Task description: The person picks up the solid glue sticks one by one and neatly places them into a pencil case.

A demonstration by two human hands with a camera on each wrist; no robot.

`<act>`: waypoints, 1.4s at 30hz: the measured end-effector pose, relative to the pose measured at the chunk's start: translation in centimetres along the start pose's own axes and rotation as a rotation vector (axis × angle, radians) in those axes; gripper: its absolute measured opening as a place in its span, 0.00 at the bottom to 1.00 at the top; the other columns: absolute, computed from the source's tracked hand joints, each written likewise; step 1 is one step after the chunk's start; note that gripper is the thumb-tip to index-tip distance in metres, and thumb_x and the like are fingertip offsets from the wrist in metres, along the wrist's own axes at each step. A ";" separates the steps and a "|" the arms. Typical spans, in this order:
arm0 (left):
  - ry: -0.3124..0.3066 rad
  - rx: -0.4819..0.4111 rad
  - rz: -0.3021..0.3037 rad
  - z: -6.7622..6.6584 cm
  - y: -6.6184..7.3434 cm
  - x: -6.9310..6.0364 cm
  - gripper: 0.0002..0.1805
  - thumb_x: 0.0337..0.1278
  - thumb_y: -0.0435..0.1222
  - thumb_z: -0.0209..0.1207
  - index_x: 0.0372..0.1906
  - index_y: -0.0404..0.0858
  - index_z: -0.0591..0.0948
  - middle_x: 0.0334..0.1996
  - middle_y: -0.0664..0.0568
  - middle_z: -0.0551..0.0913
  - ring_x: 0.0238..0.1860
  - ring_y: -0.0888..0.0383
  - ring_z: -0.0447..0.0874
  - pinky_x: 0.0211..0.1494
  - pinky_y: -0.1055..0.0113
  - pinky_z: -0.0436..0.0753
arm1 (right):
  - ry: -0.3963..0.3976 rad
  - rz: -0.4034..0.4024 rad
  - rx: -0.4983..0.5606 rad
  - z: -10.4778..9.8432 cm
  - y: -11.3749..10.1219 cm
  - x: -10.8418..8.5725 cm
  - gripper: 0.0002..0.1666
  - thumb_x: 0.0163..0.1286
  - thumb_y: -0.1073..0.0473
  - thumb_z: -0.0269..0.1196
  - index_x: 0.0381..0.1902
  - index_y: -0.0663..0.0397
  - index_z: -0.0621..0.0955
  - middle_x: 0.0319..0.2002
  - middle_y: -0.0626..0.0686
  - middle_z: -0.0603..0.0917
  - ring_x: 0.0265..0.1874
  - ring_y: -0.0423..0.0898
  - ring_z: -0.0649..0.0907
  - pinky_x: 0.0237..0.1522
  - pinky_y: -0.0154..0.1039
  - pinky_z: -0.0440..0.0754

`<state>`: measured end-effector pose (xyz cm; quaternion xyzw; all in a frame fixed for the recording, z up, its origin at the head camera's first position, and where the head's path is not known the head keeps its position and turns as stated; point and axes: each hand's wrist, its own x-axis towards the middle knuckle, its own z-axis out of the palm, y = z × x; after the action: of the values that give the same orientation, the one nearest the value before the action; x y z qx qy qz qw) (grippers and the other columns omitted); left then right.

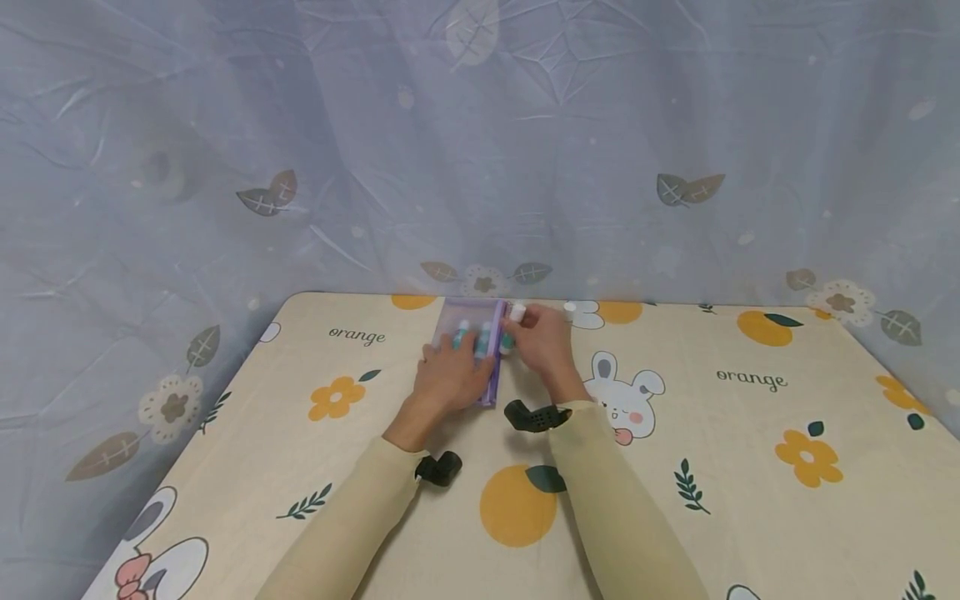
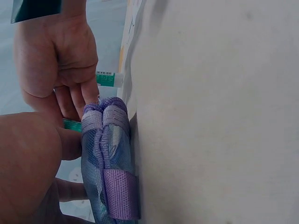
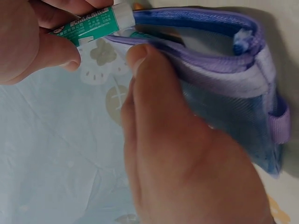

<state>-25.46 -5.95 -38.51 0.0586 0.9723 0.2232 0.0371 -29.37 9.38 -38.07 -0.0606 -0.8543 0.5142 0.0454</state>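
Observation:
A purple-edged mesh zip pouch (image 1: 491, 367) lies on the table, its zip side facing right and its mouth parted in the right wrist view. Green glue sticks (image 1: 461, 333) with white ends show through the mesh. My left hand (image 1: 452, 375) rests on the pouch, thumb along the mouth's edge. Just right of the mouth, my right hand (image 1: 542, 337) pinches a green-and-white glue stick (image 3: 91, 27), its white end close to the opening. Another glue stick (image 2: 105, 79) stands upright on the table beyond the right hand, mostly hidden in the head view.
The table wears a cream cloth (image 1: 405, 525) printed with oranges, flowers and rabbits. A grey-blue curtain (image 1: 480, 167) hangs right behind the table's back edge, close to the pouch. Black wrist cameras (image 1: 536, 415) sit on both sleeves.

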 end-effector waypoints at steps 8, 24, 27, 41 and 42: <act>-0.002 0.003 -0.003 -0.1 0.1 -0.1 0.37 0.81 0.55 0.48 0.83 0.42 0.62 0.75 0.30 0.67 0.68 0.28 0.69 0.70 0.35 0.72 | 0.007 -0.014 -0.034 0.3 0.6 0.2 0.17 0.75 0.52 0.69 0.53 0.58 0.88 0.53 0.60 0.91 0.47 0.51 0.86 0.44 0.39 0.80; 0.008 0.013 0.000 0.0 0.1 0.2 0.36 0.81 0.55 0.48 0.83 0.42 0.63 0.73 0.31 0.69 0.66 0.29 0.70 0.68 0.36 0.74 | -0.001 0.017 -0.011 0.2 0.6 0.3 0.15 0.74 0.55 0.70 0.50 0.60 0.85 0.50 0.61 0.92 0.40 0.47 0.84 0.37 0.32 0.76; 0.009 0.010 0.000 0.0 0.1 0.1 0.36 0.81 0.55 0.48 0.83 0.42 0.63 0.73 0.31 0.69 0.66 0.29 0.70 0.68 0.36 0.74 | -0.010 0.024 -0.010 0.3 0.7 0.4 0.14 0.73 0.56 0.70 0.47 0.61 0.84 0.49 0.62 0.92 0.39 0.47 0.83 0.37 0.33 0.74; 0.022 -0.032 0.002 0.0 -0.1 0.1 0.37 0.81 0.56 0.47 0.83 0.42 0.62 0.78 0.31 0.65 0.71 0.26 0.68 0.71 0.33 0.72 | -0.142 0.132 0.302 1.2 1.5 0.0 0.16 0.74 0.62 0.68 0.53 0.70 0.86 0.42 0.59 0.90 0.37 0.42 0.86 0.40 0.31 0.83; 0.021 -0.035 0.000 0.0 -0.1 0.1 0.37 0.81 0.56 0.47 0.83 0.42 0.62 0.79 0.31 0.64 0.72 0.26 0.67 0.72 0.33 0.71 | -0.148 0.138 0.324 1.3 1.5 0.0 0.16 0.74 0.63 0.68 0.53 0.70 0.85 0.42 0.58 0.90 0.38 0.42 0.87 0.41 0.32 0.84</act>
<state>-25.56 -6.01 -38.55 0.0556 0.9686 0.2407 0.0281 -29.42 8.93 -40.00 -0.0730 -0.7551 0.6501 -0.0436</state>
